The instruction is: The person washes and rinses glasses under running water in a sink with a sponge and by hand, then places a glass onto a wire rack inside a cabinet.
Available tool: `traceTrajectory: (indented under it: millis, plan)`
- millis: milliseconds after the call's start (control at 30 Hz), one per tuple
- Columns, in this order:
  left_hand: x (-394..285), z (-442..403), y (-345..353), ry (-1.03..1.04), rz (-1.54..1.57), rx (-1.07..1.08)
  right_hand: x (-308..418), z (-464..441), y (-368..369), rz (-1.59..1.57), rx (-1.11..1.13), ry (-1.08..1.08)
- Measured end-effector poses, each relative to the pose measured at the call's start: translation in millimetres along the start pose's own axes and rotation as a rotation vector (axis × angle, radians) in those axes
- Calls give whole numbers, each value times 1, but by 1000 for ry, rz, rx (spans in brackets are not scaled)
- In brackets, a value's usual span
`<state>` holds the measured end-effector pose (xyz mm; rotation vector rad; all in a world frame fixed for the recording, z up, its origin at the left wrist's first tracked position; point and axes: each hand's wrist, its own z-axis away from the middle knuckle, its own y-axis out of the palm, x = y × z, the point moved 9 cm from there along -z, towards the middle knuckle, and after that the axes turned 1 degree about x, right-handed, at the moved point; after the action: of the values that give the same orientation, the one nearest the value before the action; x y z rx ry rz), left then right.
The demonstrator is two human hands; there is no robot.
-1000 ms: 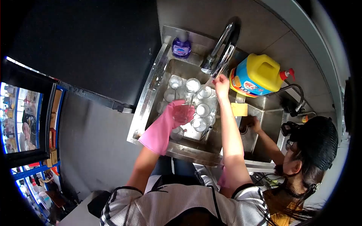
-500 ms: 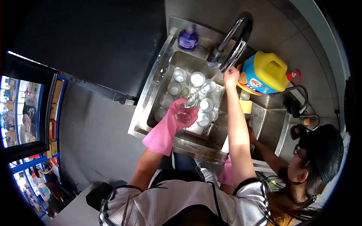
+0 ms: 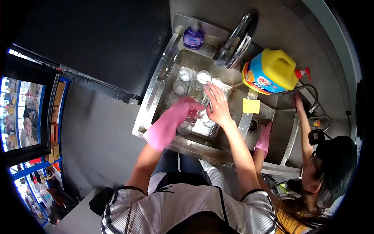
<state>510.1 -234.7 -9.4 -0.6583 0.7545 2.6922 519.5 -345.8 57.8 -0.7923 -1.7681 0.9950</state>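
My left hand (image 3: 182, 110), in a pink rubber glove, is closed around a clear drinking glass (image 3: 193, 116) above the sink's left basin. Beside it, my bare right hand (image 3: 219, 107) reaches over the glasses with fingers spread; whether a fingertip touches one is hard to tell. Several clear glasses stand below, among them a glass (image 3: 186, 73) at the back left and a glass (image 3: 203, 77) near the middle. They sit in and around a shallow rectangular tray (image 3: 212, 131). My hands hide some of them.
The chrome faucet (image 3: 240, 48) rises behind the basin, next to a purple bottle (image 3: 193, 38). A large yellow detergent jug (image 3: 272, 72) stands right of it. On the divider lies a yellow sponge (image 3: 251, 105). A co-worker's pink-gloved hand (image 3: 264, 138) is in the right basin.
My right hand has come down from the faucet to the glasses. My left hand still holds its glass. The co-worker's gloved hand has moved into the right basin, the other toward the back.
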Motion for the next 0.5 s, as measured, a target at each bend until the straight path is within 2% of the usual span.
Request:
traceTrajectory:
  millis: [33, 67, 100, 133, 167, 200, 233, 267, 400, 433, 500]
  plan:
    - [-10, 10, 0, 85, -64, -107, -4, 7, 10, 4, -3, 8]
    - [-18, 17, -2, 171, -127, -212, -29, 17, 19, -464, -148, 225]
    - [-17, 15, 5, 168, -131, -206, -57, 33, 36, -933, -297, 439]
    - [-35, 19, 4, 301, -477, -398, -69, 45, 64, -1655, -388, 742]
    - [-51, 28, 8, 430, -823, -586, -68, 45, 69, -1652, -393, 747]
    - [-53, 37, 22, 704, -833, -512, -63, 45, 83, -1806, -366, 774]
    - [-51, 35, 22, 703, -833, -506, -54, 40, 91, -1960, -335, 793]
    - [-47, 28, 21, 653, -765, -454, -52, 36, 81, -1825, -361, 775]
    - [-27, 5, 19, 427, -511, -245, -83, 44, 98, -1955, -355, 813]
    - [-29, 2, 12, 422, -520, -235, -82, 46, 93, -2060, -335, 858]
    - [-40, 3, 1, 571, -248, -77, -76, 47, 79, -2270, -417, 855]
